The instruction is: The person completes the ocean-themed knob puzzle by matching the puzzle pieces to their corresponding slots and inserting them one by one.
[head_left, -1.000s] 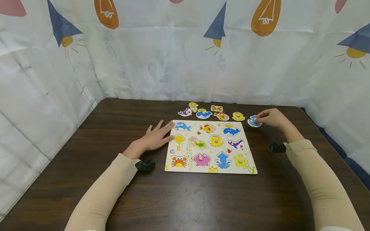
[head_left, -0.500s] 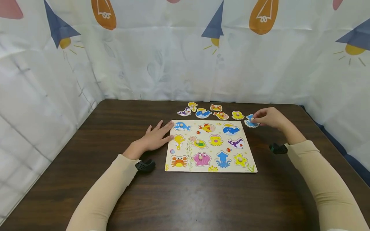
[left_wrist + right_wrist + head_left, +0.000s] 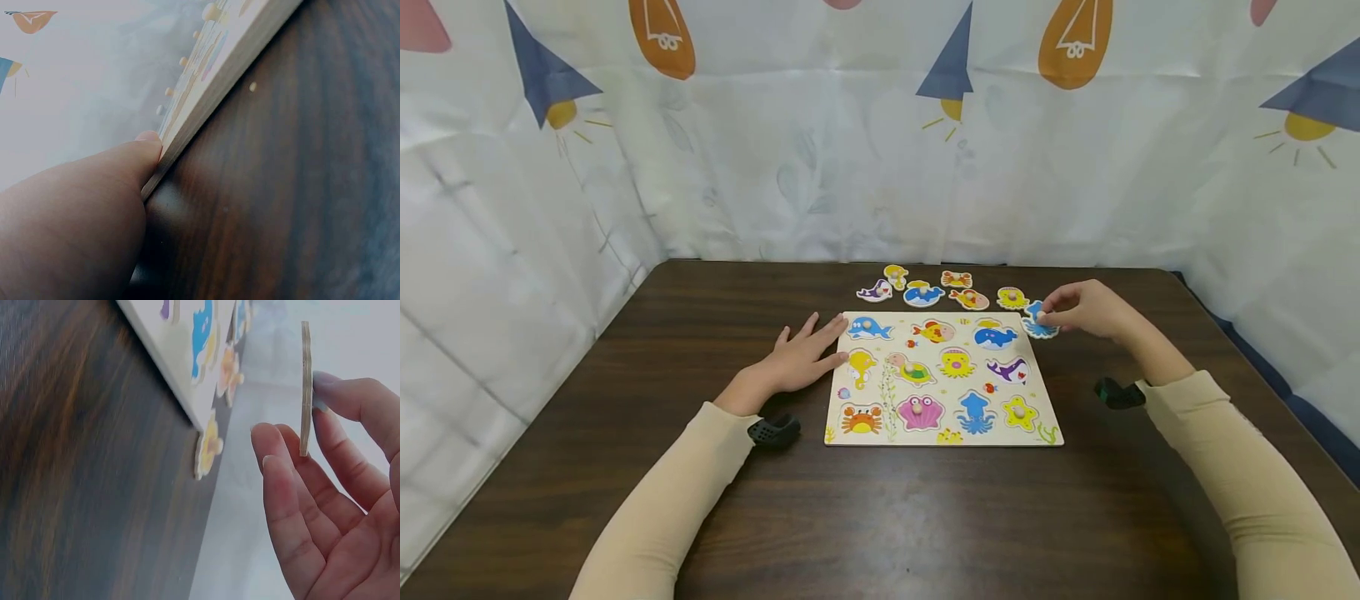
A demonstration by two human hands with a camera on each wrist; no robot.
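A cream wooden puzzle board (image 3: 951, 396) with printed sea animals lies flat on the table. My left hand (image 3: 790, 362) has its fingers spread at the board's left side; in the left wrist view the thumb (image 3: 147, 147) touches the edge. My right hand (image 3: 1090, 310) pinches a blue squid puzzle piece (image 3: 1040, 328) by its knob, above the board's upper right corner. In the right wrist view this piece (image 3: 305, 394) shows edge-on, raised off the table. Knobbed dolphin (image 3: 868, 328), turtle (image 3: 917, 374), shell (image 3: 921, 414) and starfish (image 3: 1019, 414) pieces sit in the board.
Behind the board lie several loose pieces: a yellow octopus (image 3: 1012, 298), a fish (image 3: 969, 300), a crab (image 3: 957, 279), a blue whale (image 3: 923, 294), a purple whale (image 3: 874, 292) and a seahorse (image 3: 896, 277). A patterned curtain (image 3: 850, 167) surrounds the dark table (image 3: 880, 517).
My right hand has carried the squid piece leftward, from beside the loose pieces to the board's upper right corner. The left hand keeps its place at the board's left side.
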